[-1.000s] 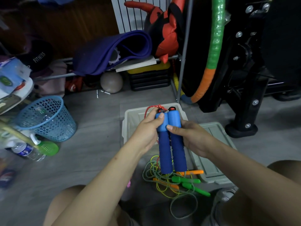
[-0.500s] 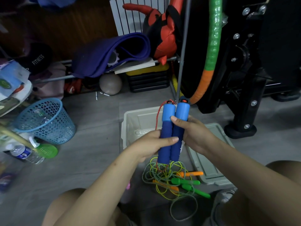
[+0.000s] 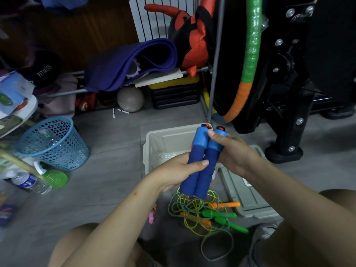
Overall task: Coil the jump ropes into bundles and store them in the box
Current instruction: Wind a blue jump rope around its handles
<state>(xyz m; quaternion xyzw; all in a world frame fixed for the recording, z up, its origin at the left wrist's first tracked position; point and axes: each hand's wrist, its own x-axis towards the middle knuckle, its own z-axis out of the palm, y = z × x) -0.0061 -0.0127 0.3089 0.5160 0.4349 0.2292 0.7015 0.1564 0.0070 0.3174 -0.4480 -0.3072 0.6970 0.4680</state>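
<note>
Two blue foam jump rope handles are held side by side, upright, above the open grey box. My left hand grips their lower dark-blue part, thumb across the front. My right hand grips the lighter tops from the right, thumb between the caps. Their red rope mostly hides behind the handles. On the floor below lies a tangle of green and yellow ropes with green handles and orange handles.
The box lid lies on the floor right of the box. A blue mesh basket and a water bottle stand at the left. A black machine base, a hoop and a metal pole crowd the right back. My knees frame the bottom.
Both hands lifted the blue handles a little higher over the box. My left hand slid down from the tops to the lower part of the handles.
</note>
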